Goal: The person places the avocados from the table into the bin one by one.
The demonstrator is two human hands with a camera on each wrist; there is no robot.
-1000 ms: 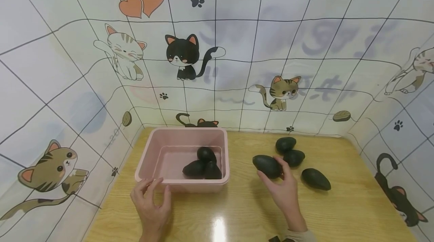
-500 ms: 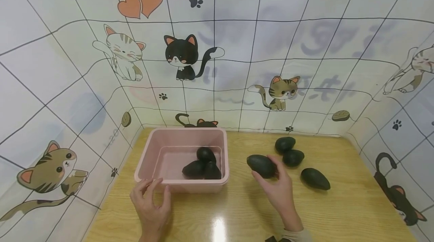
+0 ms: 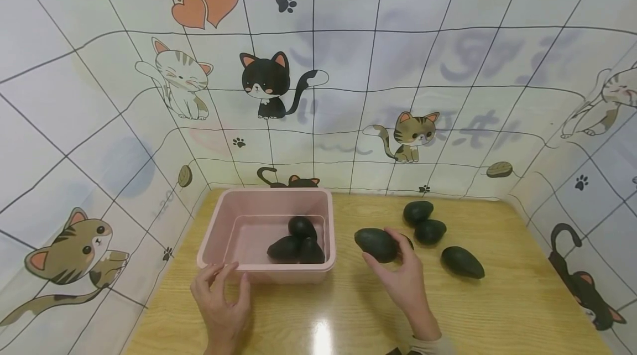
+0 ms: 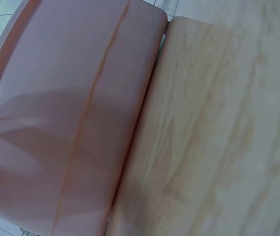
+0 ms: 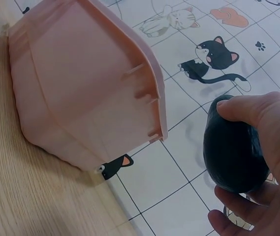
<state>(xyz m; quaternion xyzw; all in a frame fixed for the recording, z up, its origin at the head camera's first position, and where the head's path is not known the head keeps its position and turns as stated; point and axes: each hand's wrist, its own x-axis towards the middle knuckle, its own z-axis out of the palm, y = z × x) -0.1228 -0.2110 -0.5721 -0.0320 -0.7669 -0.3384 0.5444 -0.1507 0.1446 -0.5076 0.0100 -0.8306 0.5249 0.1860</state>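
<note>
My right hand grips a dark green avocado between thumb and fingers, to the right of a pink plastic bin. In the right wrist view the thumb lies over one end of this avocado, with the fingers below it. Three avocados lie together in the right part of the bin. My left hand holds the bin's front left rim, its fingertips over the edge and its thumb by the outer wall. The left wrist view shows mostly the bin's outer wall.
Right of the bin, two avocados sit close together, with another avocado nearer the front. Behind my right fingers, part of a further dark avocado shows. A cat-patterned sheet rises behind and beside the wooden table.
My right hand has moved left towards the bin with the avocado in it, uncovering part of a dark avocado behind its fingers. The left hand stays at the bin's rim.
</note>
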